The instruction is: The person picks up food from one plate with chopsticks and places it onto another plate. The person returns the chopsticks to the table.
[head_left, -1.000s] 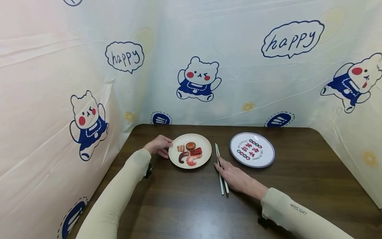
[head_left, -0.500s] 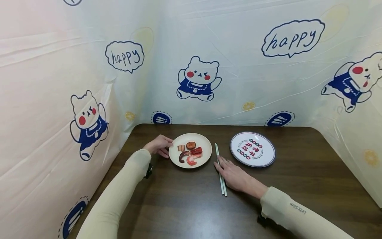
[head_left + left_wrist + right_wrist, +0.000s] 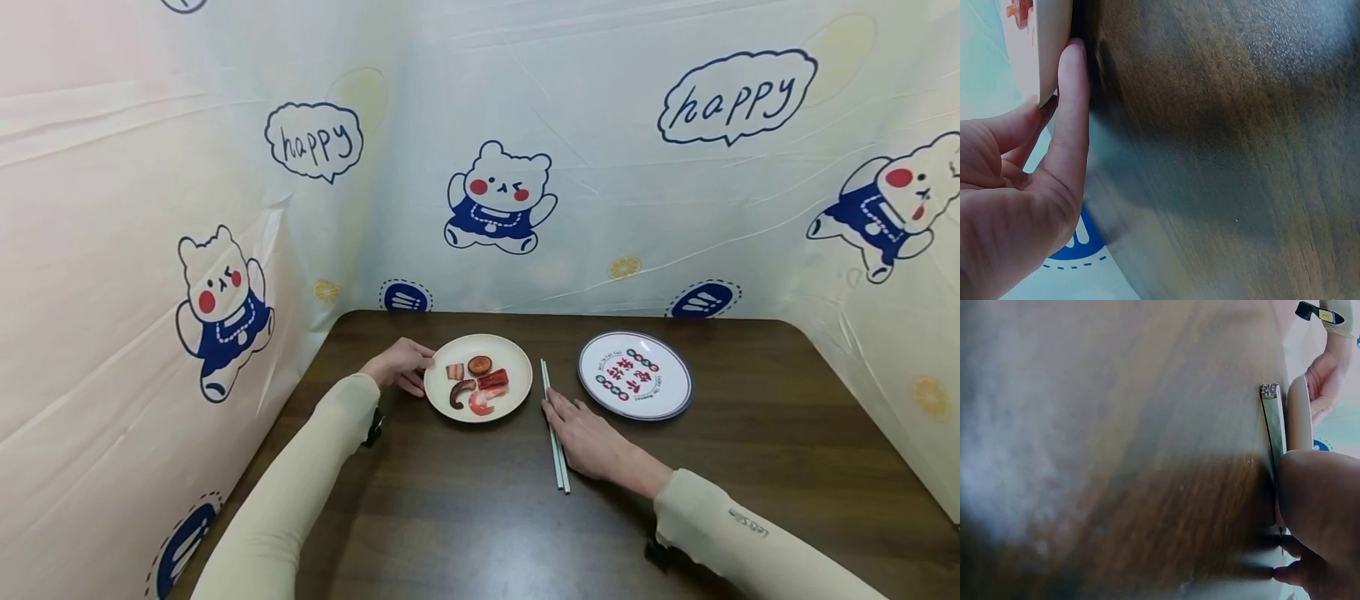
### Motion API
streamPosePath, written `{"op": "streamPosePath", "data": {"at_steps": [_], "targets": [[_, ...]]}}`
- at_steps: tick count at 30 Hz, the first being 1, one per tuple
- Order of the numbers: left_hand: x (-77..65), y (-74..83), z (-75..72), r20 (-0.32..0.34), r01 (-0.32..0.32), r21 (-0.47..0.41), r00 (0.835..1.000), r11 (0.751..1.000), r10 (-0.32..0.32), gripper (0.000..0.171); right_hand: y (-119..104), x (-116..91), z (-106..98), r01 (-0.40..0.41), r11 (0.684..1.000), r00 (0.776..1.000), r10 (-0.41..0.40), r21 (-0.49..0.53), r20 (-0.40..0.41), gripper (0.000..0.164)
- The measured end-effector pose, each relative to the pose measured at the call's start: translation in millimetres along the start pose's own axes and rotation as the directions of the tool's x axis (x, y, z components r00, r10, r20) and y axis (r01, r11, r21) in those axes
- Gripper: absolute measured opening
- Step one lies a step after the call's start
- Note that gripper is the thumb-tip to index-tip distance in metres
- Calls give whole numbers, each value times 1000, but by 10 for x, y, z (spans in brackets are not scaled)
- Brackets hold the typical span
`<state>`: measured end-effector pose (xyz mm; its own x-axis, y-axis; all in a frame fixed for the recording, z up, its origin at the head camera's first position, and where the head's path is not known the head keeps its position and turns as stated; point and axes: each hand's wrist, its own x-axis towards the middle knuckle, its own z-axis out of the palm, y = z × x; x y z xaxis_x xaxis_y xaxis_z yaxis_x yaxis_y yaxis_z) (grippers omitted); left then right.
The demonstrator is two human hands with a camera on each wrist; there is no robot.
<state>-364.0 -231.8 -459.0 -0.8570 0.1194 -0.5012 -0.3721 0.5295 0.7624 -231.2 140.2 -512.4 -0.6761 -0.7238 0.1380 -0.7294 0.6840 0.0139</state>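
Observation:
A cream plate (image 3: pixel 438 398) carries food pieces: a shrimp (image 3: pixel 480 405), a mushroom-like round slice (image 3: pixel 479 365), a tentacle-like piece (image 3: pixel 461 392) and some meat-like bits. My left hand (image 3: pixel 400 364) pinches its left rim. In the left wrist view, one finger of the left hand (image 3: pixel 1029 194) lies along the plate's underside and another digit meets the rim. Two pale green chopsticks (image 3: pixel 562 471) lie side by side on the table, right of that plate. My right hand (image 3: pixel 596 440) rests against them with loosely extended fingers, hiding their middle. In the right wrist view, the chopsticks' square ends (image 3: pixel 1269 390) show.
A white plate (image 3: pixel 681 392) with a dark blue rim and red lettering lies further right on the dark wooden table (image 3: pixel 450 533). A patterned cloth curtain (image 3: pixel 600 125) with bears and "happy" bubbles closes off the back and sides.
The chopsticks' near ends have drawn together, so the pair now lies closely parallel. My right fingertips have shifted slightly right. The left hand and both plates have stayed in place.

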Motion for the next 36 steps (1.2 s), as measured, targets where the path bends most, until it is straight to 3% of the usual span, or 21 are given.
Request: {"op": "streamPosePath", "data": {"at_steps": [12,21,36], "targets": [[-28,10,28,2,-2,3,1000,1000,2,43,-46,-31,27,-3,1000,997,2,-12,-77,54],[-31,23,17,7,-9,0,1000,1000,9,44,-97,-72,6,-59,998,997,60,29,-45,54],[-36,11,11,12,-15,-1,1000,1000,15,44,-107,-99,2,-51,998,993,55,35,-109,47]]}}
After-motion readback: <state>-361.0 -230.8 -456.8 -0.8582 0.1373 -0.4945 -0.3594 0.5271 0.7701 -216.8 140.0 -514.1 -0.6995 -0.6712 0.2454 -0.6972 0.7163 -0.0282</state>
